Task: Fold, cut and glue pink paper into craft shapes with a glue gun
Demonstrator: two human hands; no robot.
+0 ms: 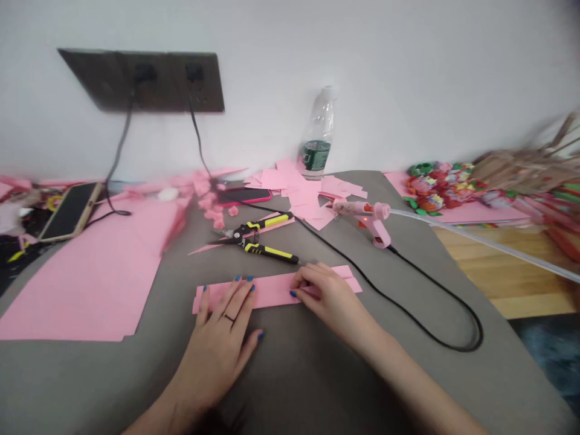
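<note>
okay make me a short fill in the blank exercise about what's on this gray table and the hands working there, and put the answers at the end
1. The left hand wears a dark ____.
2. The right hand touches a long ____ paper strip.
3. The cutters beyond the strip have black and ____ handles.
4. The bottle by the wall carries a ____ label.

Missing words: ring; pink; yellow; green.
</note>
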